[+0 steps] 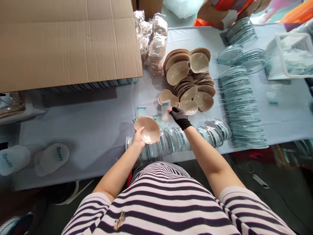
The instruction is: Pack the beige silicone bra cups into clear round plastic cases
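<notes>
My left hand (138, 138) grips a beige stick-on bra cup (149, 129) by its near-left edge, thumb on top, its glossy hollow facing up. In my right hand (181, 117), which wears a black fingerless glove, a small white printed card (165, 109) is pinched between thumb and fingers. Just beyond that hand lies a pile of beige bra cups (187, 93), some nested in rows. Printed cards (141, 110) lie on the table beside the held cup. A row of clear plastic cases (167, 140) stands close to my body, under both forearms.
A large cardboard sheet (68, 42) covers the back left. Plastic-wrapped bra cups (157, 42) lie beside it. More clear cases (244, 107) are stacked at the right, near a white basket (272, 62). Printed clear cases (52, 159) lie at the left. A person's arm (215, 14) shows across the table.
</notes>
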A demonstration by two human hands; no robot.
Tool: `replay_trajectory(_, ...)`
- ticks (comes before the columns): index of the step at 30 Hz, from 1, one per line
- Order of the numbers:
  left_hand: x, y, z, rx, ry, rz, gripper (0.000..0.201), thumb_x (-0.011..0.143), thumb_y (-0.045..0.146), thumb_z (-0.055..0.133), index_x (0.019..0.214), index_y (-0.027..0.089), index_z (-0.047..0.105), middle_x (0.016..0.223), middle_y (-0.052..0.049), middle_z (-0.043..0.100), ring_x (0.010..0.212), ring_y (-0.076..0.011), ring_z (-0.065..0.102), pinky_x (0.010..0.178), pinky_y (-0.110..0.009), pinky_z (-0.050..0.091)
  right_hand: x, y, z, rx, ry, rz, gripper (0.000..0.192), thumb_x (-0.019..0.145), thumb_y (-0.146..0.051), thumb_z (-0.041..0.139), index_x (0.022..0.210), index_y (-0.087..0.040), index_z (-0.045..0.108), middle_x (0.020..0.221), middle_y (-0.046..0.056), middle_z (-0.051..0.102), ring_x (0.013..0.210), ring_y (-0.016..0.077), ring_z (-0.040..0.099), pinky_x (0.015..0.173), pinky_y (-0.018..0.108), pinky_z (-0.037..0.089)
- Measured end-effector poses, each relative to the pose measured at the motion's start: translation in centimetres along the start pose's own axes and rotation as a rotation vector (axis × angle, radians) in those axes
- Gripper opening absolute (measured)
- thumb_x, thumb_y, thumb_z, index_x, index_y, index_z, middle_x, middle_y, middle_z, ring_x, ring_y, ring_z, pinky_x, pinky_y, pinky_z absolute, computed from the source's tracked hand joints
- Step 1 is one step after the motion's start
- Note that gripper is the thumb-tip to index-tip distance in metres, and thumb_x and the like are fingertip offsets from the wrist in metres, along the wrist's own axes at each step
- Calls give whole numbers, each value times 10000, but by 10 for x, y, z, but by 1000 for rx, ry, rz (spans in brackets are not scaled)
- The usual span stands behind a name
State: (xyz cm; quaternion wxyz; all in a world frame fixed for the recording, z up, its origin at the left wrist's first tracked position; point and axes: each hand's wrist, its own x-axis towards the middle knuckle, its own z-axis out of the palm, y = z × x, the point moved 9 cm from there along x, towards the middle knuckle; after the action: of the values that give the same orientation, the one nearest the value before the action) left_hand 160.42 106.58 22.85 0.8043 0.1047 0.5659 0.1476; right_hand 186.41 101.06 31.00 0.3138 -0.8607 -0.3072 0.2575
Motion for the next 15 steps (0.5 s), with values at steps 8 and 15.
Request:
replay_trajectory(8, -53, -49, 83, -100, -488, 87, 726, 752, 734, 621, 1191, 157, 658, 1076, -138, 737, 1101, -333, 658, 969, -483, 524, -114, -37, -21, 279, -115, -333, 227, 826, -366, 608, 791, -165, 708, 1248, 125, 653, 1072, 252, 619, 927, 379, 483)
replay_trajectory(15, -69, -128, 106, 40, -481, 76, 426, 784, 431, 736, 1104, 155, 680, 944, -84, 742, 990, -264, 697, 978, -442, 525, -155, 36, -47, 106, 229, -207, 400, 796, -354, 682, 1145, -161, 650, 1302, 161, 616, 1162, 301, 597, 1025, 451, 471)
